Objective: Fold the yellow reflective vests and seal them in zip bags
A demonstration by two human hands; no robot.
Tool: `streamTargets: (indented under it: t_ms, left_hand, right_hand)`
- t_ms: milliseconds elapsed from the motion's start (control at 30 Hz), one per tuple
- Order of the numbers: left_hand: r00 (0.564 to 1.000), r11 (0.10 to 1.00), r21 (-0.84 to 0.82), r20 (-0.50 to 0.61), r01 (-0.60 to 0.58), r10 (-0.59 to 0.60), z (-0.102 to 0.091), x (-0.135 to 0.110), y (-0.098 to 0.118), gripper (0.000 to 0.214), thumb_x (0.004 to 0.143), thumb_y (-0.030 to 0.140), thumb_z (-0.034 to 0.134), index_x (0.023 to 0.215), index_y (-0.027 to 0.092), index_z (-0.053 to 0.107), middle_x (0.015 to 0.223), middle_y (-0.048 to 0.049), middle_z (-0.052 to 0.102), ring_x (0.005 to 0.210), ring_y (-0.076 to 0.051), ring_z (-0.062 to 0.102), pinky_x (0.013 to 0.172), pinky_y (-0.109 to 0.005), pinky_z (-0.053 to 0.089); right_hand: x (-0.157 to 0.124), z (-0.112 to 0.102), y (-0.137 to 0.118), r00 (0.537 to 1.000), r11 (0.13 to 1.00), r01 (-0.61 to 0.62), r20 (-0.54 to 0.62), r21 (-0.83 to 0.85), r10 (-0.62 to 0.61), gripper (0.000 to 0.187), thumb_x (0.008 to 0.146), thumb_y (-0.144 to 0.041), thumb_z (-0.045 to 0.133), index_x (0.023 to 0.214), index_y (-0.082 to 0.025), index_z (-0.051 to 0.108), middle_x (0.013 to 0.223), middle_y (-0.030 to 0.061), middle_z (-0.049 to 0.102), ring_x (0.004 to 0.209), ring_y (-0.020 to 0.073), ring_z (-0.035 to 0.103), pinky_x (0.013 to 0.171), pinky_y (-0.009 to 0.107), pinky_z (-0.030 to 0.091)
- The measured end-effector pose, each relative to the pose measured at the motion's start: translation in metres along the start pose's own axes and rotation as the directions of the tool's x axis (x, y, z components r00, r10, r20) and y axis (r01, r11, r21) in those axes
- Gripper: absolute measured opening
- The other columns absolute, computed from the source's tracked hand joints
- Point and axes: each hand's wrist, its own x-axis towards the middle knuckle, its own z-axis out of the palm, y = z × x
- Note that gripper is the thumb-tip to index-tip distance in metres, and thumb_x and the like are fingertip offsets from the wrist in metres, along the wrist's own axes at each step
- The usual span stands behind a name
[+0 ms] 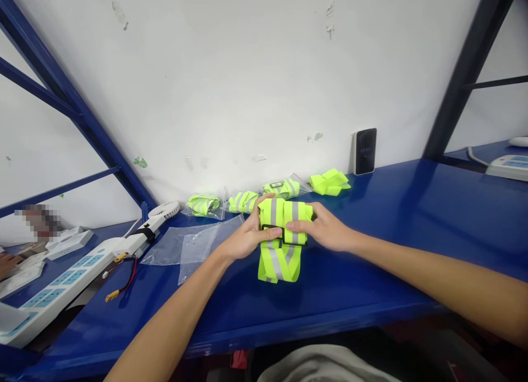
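Blue tabletop (pixel 412 228) runs along a scuffed white wall, with dark blue rack posts rising at either side. Over its middle, both hands hold a folded neon-yellow strap (pixel 284 236) with grey reflective bands. The left hand (pixel 247 236) grips the strap's left edge, thumb on top and fingers curled beneath. The right hand (pixel 325 231) closes on the right edge, fingers laid across the front of the fold. The upper part of the strap is bunched into a thick block between the hands, just above the surface; loose loops hang from it and rest on the tabletop.

Clear plastic bags (pixel 190 247) lie flat just left of the left hand. Along the wall behind the hands sit four more folded straps: one in a bag (pixel 203 205), one (pixel 244 201) beside it, a third in a bag (pixel 284 188), and a bare one (pixel 329 182) furthest right. A small black device (pixel 364 151) leans upright against the wall near that last strap. At far left lie a white power strip (pixel 61 294), a white handheld fan (pixel 159 217), and a red and black wire with a yellow plug (pixel 121 286). Another power strip (pixel 509 166) sits at far right.
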Motion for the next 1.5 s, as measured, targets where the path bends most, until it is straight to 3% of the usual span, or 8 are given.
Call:
streamTargets:
  t_ms: [167,367,533,667,867,1067,1300,1500]
  left_hand:
    - [0.999,0.996,0.086,-0.023,-0.026,0.028,0.001,0.002,0.001,0.078,0.077,0.025,0.076,0.142,0.028,0.033,0.119,-0.0068,0.059,0.113,-0.025,0.057,0.096,-0.037,0.046]
    - [0.988,0.995,0.099,-0.152,-0.022,0.037,0.004,0.010,-0.002,0.068,0.077,0.033,0.076,0.135,0.019,0.045,0.128,-0.0128,0.060,0.113,-0.026,0.059,0.094,-0.036,0.046]
    - [0.986,0.995,0.076,-0.156,0.065,-0.052,-0.002,0.015,-0.009,0.036,0.081,0.039,0.070,0.105,0.013,0.067,0.095,-0.0080,0.072,0.083,-0.019,0.066,0.074,-0.027,0.049]
    - [0.969,0.985,0.067,-0.205,0.158,-0.141,-0.006,0.015,-0.017,0.035,0.077,0.047,0.072,0.084,0.013,0.071,0.073,-0.0027,0.069,0.060,-0.012,0.058,0.058,-0.022,0.043]
    - [0.983,0.988,0.082,-0.140,0.132,-0.119,-0.004,0.012,-0.017,0.031,0.074,0.044,0.076,0.076,0.013,0.071,0.069,-0.0005,0.067,0.062,-0.011,0.058,0.064,-0.022,0.045]
    - [0.983,0.980,0.085,-0.058,0.178,-0.174,0.001,0.010,-0.016,0.029,0.079,0.041,0.071,0.096,0.017,0.072,0.092,-0.0037,0.073,0.087,-0.020,0.066,0.080,-0.028,0.048]
    - [0.984,0.988,0.024,-0.104,0.150,-0.147,0.006,0.013,-0.026,0.032,0.074,0.024,0.065,0.105,0.022,0.069,0.105,-0.0028,0.073,0.102,-0.027,0.064,0.090,-0.036,0.047]
    - [0.974,0.987,-0.137,-0.199,0.085,-0.112,0.016,0.016,-0.025,0.083,0.078,0.028,0.068,0.147,0.029,0.022,0.113,-0.0061,0.068,0.100,-0.025,0.066,0.093,-0.042,0.048]
  right_hand:
    - [0.001,-0.002,0.007,0.998,0.998,-0.006,-0.060,-0.070,0.002,0.026,0.079,-0.031,0.071,0.101,-0.017,0.074,0.091,0.0032,0.076,0.087,0.0258,0.070,0.071,0.034,0.058]
    - [0.008,-0.003,0.003,0.983,0.997,0.068,-0.170,-0.031,-0.073,0.026,0.081,-0.033,0.067,0.104,-0.021,0.073,0.101,0.0034,0.075,0.096,0.0269,0.069,0.088,0.041,0.055]
    - [0.012,-0.008,0.008,0.958,0.996,0.063,-0.283,0.070,-0.041,0.021,0.077,-0.033,0.072,0.094,-0.021,0.073,0.097,0.0046,0.075,0.092,0.0267,0.069,0.085,0.041,0.055]
    - [0.013,-0.009,0.012,0.952,0.978,0.058,-0.305,0.202,0.007,0.018,0.078,-0.035,0.072,0.090,-0.020,0.072,0.096,0.0052,0.074,0.090,0.0258,0.069,0.081,0.041,0.056]
    - [0.011,-0.004,-0.002,0.972,0.929,0.068,-0.233,0.363,0.020,0.026,0.074,-0.030,0.075,0.099,-0.023,0.070,0.100,0.0044,0.074,0.103,0.0273,0.066,0.089,0.043,0.055]
    - [0.012,0.001,-0.010,0.947,0.884,0.025,-0.295,0.466,0.128,0.022,0.069,-0.027,0.077,0.088,-0.022,0.067,0.098,0.0035,0.075,0.102,0.0277,0.067,0.089,0.044,0.055]
    - [0.013,0.000,-0.001,0.928,0.952,0.066,-0.370,0.300,0.052,0.025,0.069,-0.031,0.078,0.088,-0.021,0.068,0.095,0.0050,0.075,0.097,0.0283,0.068,0.085,0.042,0.055]
    - [0.014,-0.012,0.004,0.938,0.997,0.074,-0.341,0.010,-0.066,0.025,0.074,-0.034,0.074,0.096,-0.023,0.070,0.099,0.0040,0.074,0.097,0.0287,0.067,0.085,0.041,0.054]
